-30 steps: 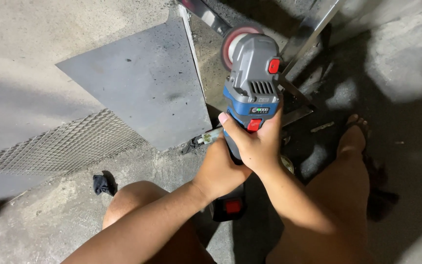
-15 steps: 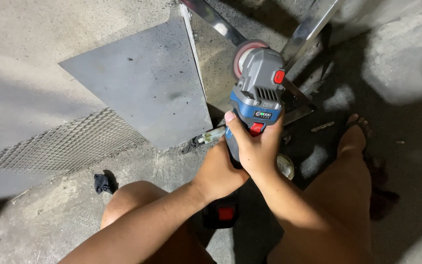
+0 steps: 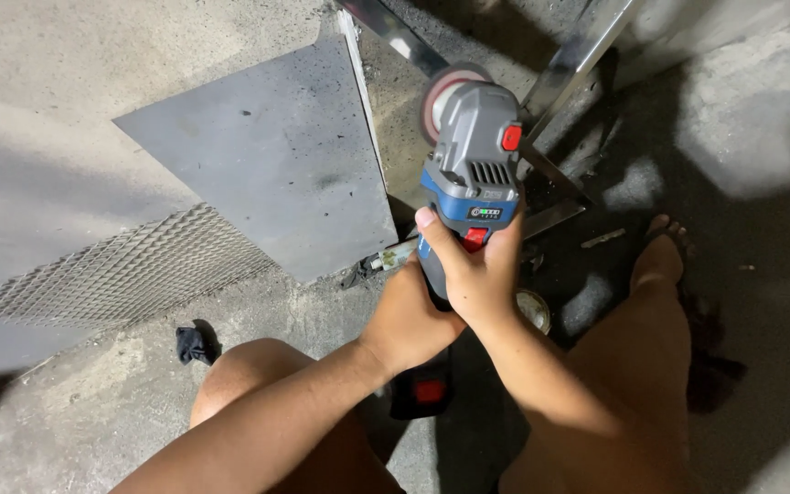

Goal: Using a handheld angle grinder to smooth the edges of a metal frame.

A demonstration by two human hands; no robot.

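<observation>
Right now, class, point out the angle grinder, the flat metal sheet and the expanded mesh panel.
angle grinder (image 3: 475, 155): head view, on its grey motor housing.
flat metal sheet (image 3: 267, 155): head view, on the middle of its grey face.
expanded mesh panel (image 3: 121, 270): head view, on its diamond-patterned surface.

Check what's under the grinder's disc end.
Under the angle grinder, the round flap disc sits over a shiny metal bar on the concrete floor. The grinder's grey head covers the contact spot, so touching cannot be confirmed. Both hands grip the body.
</observation>
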